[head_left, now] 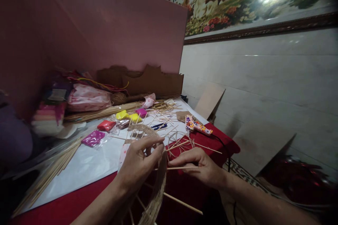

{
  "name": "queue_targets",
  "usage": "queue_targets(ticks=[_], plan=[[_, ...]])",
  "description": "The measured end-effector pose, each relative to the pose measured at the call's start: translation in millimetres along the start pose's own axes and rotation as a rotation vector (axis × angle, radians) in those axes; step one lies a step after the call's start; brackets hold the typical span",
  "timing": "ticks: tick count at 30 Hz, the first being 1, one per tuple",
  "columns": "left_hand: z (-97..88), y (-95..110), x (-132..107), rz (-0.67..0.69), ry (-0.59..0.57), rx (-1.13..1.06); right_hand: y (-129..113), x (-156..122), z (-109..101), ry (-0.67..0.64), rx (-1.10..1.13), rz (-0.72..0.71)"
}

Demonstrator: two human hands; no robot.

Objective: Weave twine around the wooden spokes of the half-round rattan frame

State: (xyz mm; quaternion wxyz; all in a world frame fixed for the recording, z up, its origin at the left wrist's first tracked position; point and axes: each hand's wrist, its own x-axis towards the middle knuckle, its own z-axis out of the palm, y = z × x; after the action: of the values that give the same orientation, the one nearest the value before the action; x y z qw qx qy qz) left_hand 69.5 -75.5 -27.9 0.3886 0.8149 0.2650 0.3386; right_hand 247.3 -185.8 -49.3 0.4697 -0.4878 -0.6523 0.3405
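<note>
While the left hand (139, 165) clamps the basket (158, 186) by its woven wall, thumb on one side and fingers curled over the other, the right hand (202, 168) pinches a thin stick (175, 168) that lies level and runs across to that same wall. Both grips are closed, the left on the basket and the right on the stick. The basket is held up on edge over the near side of the tabletop (79, 200), just in front of the person, with bare spokes poking out below. Tipped like that, its wall faces the right hand, which seems to be the reason for the hold: one hand steadies the wall and the other guides the stick.

Everything else lies back from the hands on a white sheet (89, 165), which I take to be there to spare the red cloth. Small clay packs, pink (93, 137), red (106, 125) and yellow (121, 114), are scattered across the middle. A patterned glue gun (196, 126) rests to the right, near the basket, with its cord trailing off the edge. Spare sticks (47, 175) lie in a long bundle at the left, well apart from the hands. A twine ball (118, 97) sits at the back against cardboard (148, 81).
</note>
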Motion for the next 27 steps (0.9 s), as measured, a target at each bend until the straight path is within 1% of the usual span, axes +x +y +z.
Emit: queue_targets(ticks=[4,7,9,13,18,22,27], plan=[[1.0,-2.8,1.6,0.041,0.022,0.019,0.0,-1.5,3.4,0.038,0.011,0.041],[1.1,-5.0,2.8,0.081,0.077,0.082,-3.1,-2.7,6.4,0.061,0.000,0.093],[0.6,-5.7,3.2,0.079,0.111,0.118,-5.1,-3.9,7.3,0.068,-0.032,0.096],[-0.4,-7.2,3.1,0.085,0.153,0.147,-8.0,-6.1,3.2,0.014,-0.105,0.089],[-0.2,-10.4,3.9,0.121,0.164,0.223,-16.5,-7.7,-9.5,-0.084,-0.180,0.089],[0.6,-9.8,4.7,0.141,0.159,0.292,-32.3,-8.6,-14.4,-0.139,-0.331,-0.008],[0.4,-7.9,4.3,0.145,0.149,0.332,-48.5,-8.7,-7.3,-0.204,-0.594,-0.225]])
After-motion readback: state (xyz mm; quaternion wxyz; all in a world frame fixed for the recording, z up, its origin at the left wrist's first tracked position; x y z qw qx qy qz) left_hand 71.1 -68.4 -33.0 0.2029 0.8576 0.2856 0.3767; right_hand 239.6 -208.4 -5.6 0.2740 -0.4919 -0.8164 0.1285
